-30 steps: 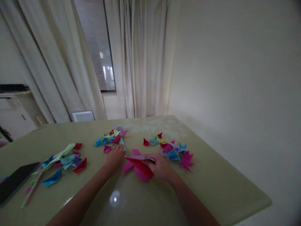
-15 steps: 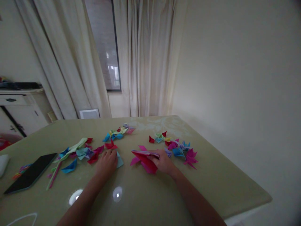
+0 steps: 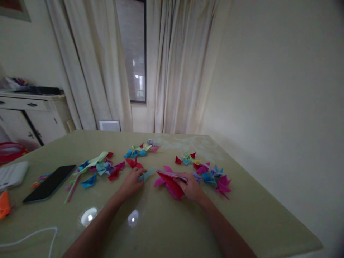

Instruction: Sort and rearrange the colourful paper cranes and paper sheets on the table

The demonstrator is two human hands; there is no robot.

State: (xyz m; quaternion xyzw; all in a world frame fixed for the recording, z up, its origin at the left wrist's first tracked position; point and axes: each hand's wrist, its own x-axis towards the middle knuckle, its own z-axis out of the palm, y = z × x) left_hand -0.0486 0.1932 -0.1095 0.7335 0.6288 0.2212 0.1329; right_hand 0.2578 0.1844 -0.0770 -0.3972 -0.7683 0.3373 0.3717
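My left hand (image 3: 134, 180) is closed on a light blue folded paper (image 3: 146, 175), raised at a slant beside a red origami piece (image 3: 134, 163). In my right hand (image 3: 191, 184) is a stack of folded paper with a red sheet (image 3: 174, 180) on its outer side; my fingers grip its right end. Under and around that stack show the points of a pink origami flower (image 3: 159, 182), partly hidden. Right of my right hand sit a blue origami piece (image 3: 209, 177) and a magenta origami flower (image 3: 223, 184).
A black phone or tablet (image 3: 49, 183) lies on the table (image 3: 166, 225) at left, near a white cable (image 3: 32, 234) and an orange object (image 3: 4, 205). Paper folds with a pale green stem (image 3: 92, 162) are left of my hands. More colourful folds (image 3: 141, 148) lie farther back.
The view has turned left. My left hand has lifted the light blue paper from lying near the table to a tilted position. My right hand still grips the red stack.
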